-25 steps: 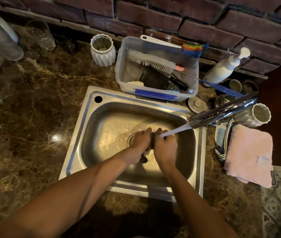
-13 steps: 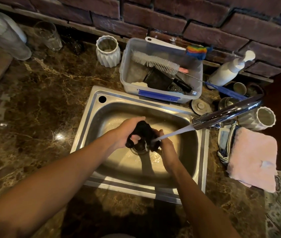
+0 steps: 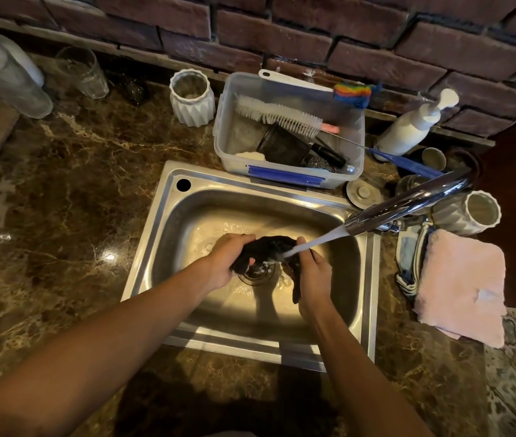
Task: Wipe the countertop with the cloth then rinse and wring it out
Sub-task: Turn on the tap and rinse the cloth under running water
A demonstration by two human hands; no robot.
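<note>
Left hand: the left hand (image 3: 228, 263) is over the basin, fingers curled tight round the left end of the cloth, the thumb tucked under it.
Right hand: the right hand (image 3: 313, 275) is clenched on the right end of the cloth, fingers wrapped over the top; a short dark tail hangs below the palm.
Cloth: the dark cloth (image 3: 269, 247) is bunched into a roll stretched between the two hands, its long axis running left to right and arching slightly upward in the middle; it hangs above the drain, clear of the basin floor.
Drain: the round drain (image 3: 256, 274) sits just below the cloth, between the hands.
Sink: the steel sink (image 3: 152, 250) is set into the countertop, with water spattered on its floor.
Water: a stream (image 3: 316, 242) runs from the faucet (image 3: 408, 201) at the right and lands on the cloth's right half, beside the right hand's fingers.
Countertop: the brown marbled countertop (image 3: 61, 200) surrounds the sink.
Right of sink: a folded pink towel (image 3: 461, 288) lies on the counter.
Behind sink: a clear plastic tub (image 3: 288, 130) holds a white bottle brush (image 3: 277, 116); a soap pump bottle (image 3: 411, 127) stands to its right against the brick wall (image 3: 281, 29).
</note>
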